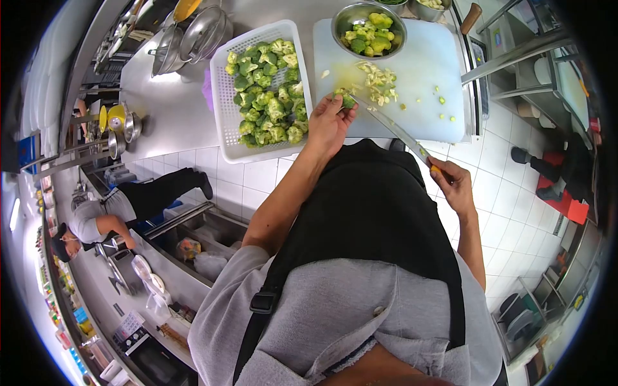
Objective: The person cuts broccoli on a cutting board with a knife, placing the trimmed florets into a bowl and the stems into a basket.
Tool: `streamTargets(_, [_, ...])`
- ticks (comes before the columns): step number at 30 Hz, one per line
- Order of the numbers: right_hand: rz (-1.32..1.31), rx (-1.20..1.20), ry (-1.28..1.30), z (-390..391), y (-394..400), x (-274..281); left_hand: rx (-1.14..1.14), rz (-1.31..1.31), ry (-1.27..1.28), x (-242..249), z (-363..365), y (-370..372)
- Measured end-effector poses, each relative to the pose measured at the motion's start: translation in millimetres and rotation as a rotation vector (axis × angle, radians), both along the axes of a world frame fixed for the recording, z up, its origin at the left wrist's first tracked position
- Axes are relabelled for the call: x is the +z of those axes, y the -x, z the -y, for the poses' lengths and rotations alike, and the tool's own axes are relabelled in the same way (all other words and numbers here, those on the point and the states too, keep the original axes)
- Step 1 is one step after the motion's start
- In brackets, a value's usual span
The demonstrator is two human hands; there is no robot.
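Note:
Between the fingers of my left hand is a broccoli piece, over the front left part of the white cutting board. My right hand is closed round the yellow handle of a knife, whose blade slants up to the left, its tip close to the broccoli piece. Pale trimmings lie on the board behind the tip. A steel bowl with green and yellowish florets stands at the board's back edge. Left of the board, a white perforated basket holds many broccoli florets.
Steel strainers lie at the back left of the steel counter. A wooden handle sticks out at the board's back right. Another person is at a counter on the left; a dark-clothed person is at the far right.

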State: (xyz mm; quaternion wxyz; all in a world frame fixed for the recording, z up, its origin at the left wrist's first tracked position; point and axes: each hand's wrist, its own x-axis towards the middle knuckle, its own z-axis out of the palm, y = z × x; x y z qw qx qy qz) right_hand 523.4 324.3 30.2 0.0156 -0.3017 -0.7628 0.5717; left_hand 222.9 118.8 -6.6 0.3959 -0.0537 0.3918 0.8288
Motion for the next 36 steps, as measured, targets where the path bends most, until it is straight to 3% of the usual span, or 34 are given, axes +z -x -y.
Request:
streamTargets(17, [-0.031,-0.039,0.027,15,9,-9,-0.008,0.008,0.016,1,0,-6])
streamTargets(20, [-0.003,-0.058,0.032,24,25,-9,-0.061,0.027,0.091,-9,1,-12])
streamTargets(24, [0.167,-0.074,0.113,26,51,-2,-0.210,0.024,0.158,12,-2,-27])
streamTargets(26, [0.111,-0.103,0.146,27,52,-6,-0.237,-0.025,0.207,27,0,-24])
streamTargets(29, [0.060,-0.117,0.197,22,47,-15,-0.243,-0.191,0.260,22,2,-23])
streamTargets(32, [0.026,-0.092,0.179,20,45,-18,-0.190,-0.686,0.445,7,2,-28])
streamTargets(36, [0.067,-0.091,0.204,19,47,-6,-0.209,-0.949,0.588,0,3,-26])
